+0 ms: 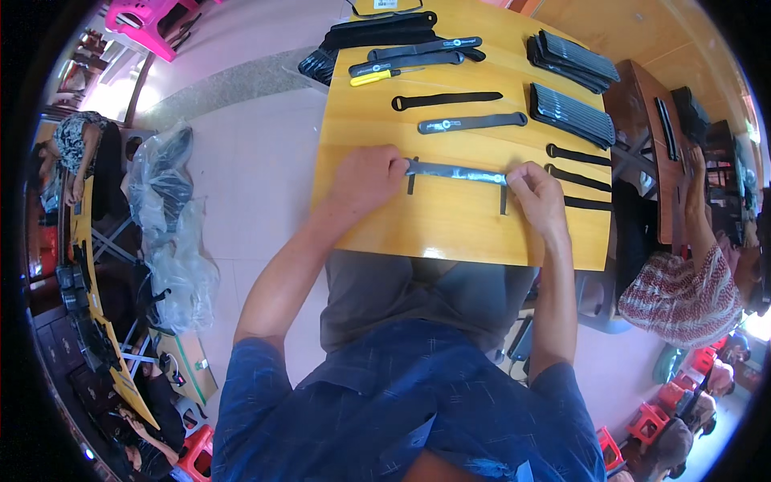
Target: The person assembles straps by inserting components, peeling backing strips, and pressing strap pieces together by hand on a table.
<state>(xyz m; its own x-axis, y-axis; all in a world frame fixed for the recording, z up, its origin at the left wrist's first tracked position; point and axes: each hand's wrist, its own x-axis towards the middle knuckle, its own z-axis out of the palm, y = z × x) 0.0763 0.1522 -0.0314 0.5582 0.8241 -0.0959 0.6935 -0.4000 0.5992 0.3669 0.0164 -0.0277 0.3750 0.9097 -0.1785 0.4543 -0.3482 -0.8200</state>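
Head view: I see my left hand [365, 178] and right hand [536, 195] pinching opposite ends of a long grey-black fabric strap [456, 172], fingers closed on it, stretched flat near the front edge of the yellow wooden table [450, 229], with a yellow-handled screwdriver [384, 76] well beyond

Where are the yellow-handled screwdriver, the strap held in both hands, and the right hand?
yellow-handled screwdriver [374, 77], head view, on its handle.
strap [458, 171], head view, middle between the hands.
right hand [536, 197], head view, back of the hand.
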